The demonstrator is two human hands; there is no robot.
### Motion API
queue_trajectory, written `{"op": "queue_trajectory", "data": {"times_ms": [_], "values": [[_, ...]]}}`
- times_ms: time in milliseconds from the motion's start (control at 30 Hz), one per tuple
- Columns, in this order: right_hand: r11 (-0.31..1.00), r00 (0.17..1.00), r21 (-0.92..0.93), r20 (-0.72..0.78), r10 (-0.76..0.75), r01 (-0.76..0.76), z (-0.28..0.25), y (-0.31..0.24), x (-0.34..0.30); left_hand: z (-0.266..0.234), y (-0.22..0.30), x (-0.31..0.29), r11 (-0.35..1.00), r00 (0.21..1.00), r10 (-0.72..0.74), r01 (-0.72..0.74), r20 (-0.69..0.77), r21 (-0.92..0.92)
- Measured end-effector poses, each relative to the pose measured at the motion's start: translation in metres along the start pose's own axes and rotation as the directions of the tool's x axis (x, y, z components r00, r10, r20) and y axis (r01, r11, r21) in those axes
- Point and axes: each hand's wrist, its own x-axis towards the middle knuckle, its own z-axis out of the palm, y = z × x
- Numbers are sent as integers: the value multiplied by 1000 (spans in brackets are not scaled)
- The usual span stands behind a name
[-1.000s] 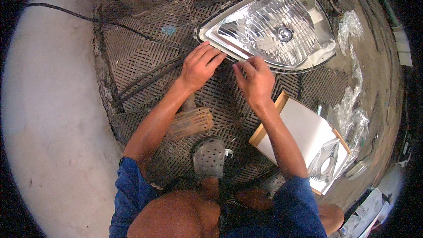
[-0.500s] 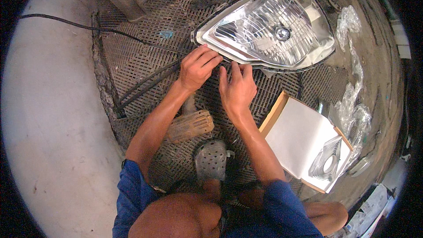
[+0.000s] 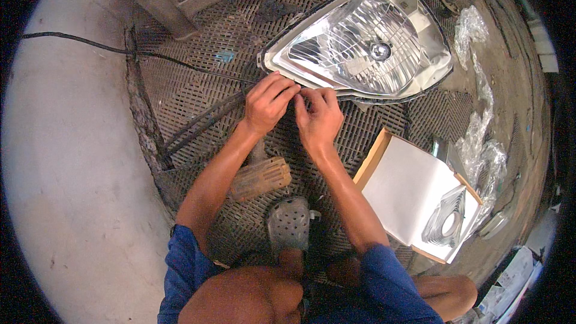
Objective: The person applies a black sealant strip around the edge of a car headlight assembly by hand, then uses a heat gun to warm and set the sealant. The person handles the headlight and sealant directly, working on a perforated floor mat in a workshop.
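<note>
A clear-reflector headlight housing [image 3: 429, 36] lies face up on the mat, its narrow end toward the left. A dark sealing strip [image 3: 287, 29] runs along its rim. My left hand [image 3: 267, 107] is at the near edge by the narrow end, its fingers pressed together on the strip. Close to its right, my right hand [image 3: 320, 121] pinches at the same edge with thumb and forefinger. The fingertips nearly meet, and they hide most of the strip between them.
An open cardboard box [image 3: 399, 180] with a coil of grey strip [image 3: 441, 228] lies at right, beside crumpled clear plastic [image 3: 474, 30]. An orange-brown slotted tool [image 3: 261, 178] rests near my shoe [image 3: 288, 225]. A black cable [image 3: 174, 58] crosses the left; stool legs [image 3: 147, 0] stand behind.
My right hand has moved slightly left and its fingers have closed into a pinch nearer my left hand. The whole view has shifted a little.
</note>
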Motion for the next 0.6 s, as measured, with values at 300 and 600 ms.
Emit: {"op": "queue_trajectory", "data": {"times_ms": [300,600], "values": [[980,999,-197,-38,-17,9,-11,-2,-6,-5,9,7,998,999,21,-23,24,57],[991,999,-129,-27,37,-40,0,-6,-2,0,3,5,994,999,45,-48,28,99]]}}
